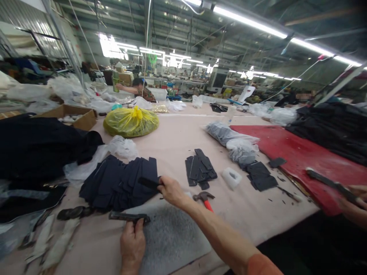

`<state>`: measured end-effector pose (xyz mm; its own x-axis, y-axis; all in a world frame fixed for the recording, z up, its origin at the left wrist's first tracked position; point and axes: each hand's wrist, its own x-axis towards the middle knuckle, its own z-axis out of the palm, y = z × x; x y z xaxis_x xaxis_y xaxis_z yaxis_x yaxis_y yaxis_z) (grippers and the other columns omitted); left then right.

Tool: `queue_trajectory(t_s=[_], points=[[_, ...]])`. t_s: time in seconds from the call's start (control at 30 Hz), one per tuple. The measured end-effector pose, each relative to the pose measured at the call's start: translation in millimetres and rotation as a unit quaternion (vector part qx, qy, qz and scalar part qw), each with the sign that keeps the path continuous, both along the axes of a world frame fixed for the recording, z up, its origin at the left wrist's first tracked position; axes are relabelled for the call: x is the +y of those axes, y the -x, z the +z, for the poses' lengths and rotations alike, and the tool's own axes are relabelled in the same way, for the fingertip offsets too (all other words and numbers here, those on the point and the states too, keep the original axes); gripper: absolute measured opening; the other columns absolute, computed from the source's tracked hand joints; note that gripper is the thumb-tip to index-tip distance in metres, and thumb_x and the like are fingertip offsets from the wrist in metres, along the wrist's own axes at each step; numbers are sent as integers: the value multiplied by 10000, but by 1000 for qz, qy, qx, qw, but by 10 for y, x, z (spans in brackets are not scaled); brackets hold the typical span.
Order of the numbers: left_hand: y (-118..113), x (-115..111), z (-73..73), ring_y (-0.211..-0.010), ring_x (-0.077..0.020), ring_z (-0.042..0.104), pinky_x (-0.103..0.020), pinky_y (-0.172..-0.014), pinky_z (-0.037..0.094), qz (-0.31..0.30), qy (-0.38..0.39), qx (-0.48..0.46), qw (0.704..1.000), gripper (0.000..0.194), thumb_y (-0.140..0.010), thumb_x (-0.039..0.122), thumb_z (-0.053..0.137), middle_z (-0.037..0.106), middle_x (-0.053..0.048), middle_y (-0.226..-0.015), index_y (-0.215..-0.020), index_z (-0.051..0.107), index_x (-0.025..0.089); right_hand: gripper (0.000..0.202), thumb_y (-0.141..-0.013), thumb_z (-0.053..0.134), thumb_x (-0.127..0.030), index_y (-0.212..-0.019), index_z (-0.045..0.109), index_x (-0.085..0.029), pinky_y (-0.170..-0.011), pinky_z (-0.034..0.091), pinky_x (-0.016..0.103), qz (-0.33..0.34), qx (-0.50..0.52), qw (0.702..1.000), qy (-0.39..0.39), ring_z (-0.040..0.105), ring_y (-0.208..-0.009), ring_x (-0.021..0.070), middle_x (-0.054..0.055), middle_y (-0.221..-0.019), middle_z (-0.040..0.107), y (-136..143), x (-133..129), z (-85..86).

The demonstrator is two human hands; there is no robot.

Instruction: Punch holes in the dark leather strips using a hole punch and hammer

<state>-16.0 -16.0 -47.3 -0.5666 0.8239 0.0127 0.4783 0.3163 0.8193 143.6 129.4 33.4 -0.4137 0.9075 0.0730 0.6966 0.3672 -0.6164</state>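
My left hand (132, 242) grips the end of a dark, narrow bar-shaped tool (123, 216) at the left edge of a grey board (177, 233). Pinched between my right thumb and fingers is a small dark fabric piece (147, 183); my right hand (172, 193) is above the far edge of the board. Just beyond lies a fanned pile of dark navy fabric pieces (123, 181). A claw hammer (205, 198) with a red handle rests near my right forearm, its handle partly hidden.
Smaller dark pieces (200, 168) lie mid-table beside a white block (232, 178). A yellow bag (131, 121) sits farther back. White-handled tools (61, 244) are at the left. At right, a co-worker's hand (354, 208) holds a tool by a red board (315, 156).
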Motion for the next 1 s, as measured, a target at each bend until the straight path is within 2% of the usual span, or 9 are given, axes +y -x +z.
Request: queue_trajectory(t_s=[0.1,0.2,0.3,0.43,0.6,0.7,0.9,1.0], points=[[-25,-10,42,-792,-292,691,-336,-665,489,-2,-13,-3,1000,297,-820,449,473,734,-88,-789,-851,651,214,181,-869,505,-235,-1040,529,-181,-610,391,242,-77,58,993,61,559,-685,148,-10,-769,592,-170,-222,22],[-42,-15,54,-773,-280,689,-328,-661,483,-1,-29,6,1000,283,-832,430,473,728,-86,-781,-853,647,208,322,-837,524,-221,-1152,518,-158,-556,383,230,-112,87,982,125,554,-601,139,-42,-680,569,-308,-564,-46],[-51,-18,53,-751,-264,685,-320,-655,479,-5,-39,8,999,283,-848,425,476,725,-82,-781,-874,646,200,369,-816,546,-188,-1185,557,-164,-588,398,238,-119,80,976,165,579,-628,155,-34,-663,585,-363,-912,-140],[-52,-24,71,-746,-265,678,-330,-665,486,-2,-51,21,998,292,-846,419,476,720,-86,-771,-870,655,189,409,-858,534,-198,-1266,556,-205,-699,437,270,-103,-2,980,169,648,-756,195,13,-765,672,-334,-1216,-210],[-50,-26,134,-756,-254,672,-331,-687,501,-15,-70,7,997,290,-831,423,506,725,-83,-788,-849,662,180,539,-915,511,-291,-1439,431,-196,-761,467,345,-89,-125,978,138,690,-857,278,102,-898,730,-289,-1391,-191],[-80,17,204,-745,-239,666,-325,-687,507,-52,-75,-6,996,300,-843,424,506,722,-78,-793,-853,669,172,562,-925,491,-300,-1464,411,-164,-766,478,365,-62,-162,975,137,692,-899,302,154,-969,730,-293,-1436,-161],[-271,207,387,-807,-227,683,-319,-740,526,-191,-61,-23,979,265,-861,343,491,733,-73,-851,-901,691,174,572,-886,510,-238,-1447,434,-152,-797,475,349,-3,-128,980,152,686,-956,293,168,-1041,722,-391,-1464,-124],[-355,263,418,-830,-229,687,-322,-762,532,-205,-45,-28,977,264,-859,328,481,737,-77,-874,-911,690,176,570,-868,515,-217,-1433,449,-171,-790,470,337,19,-109,982,151,686,-950,286,157,-1047,721,-447,-1482,-111]])
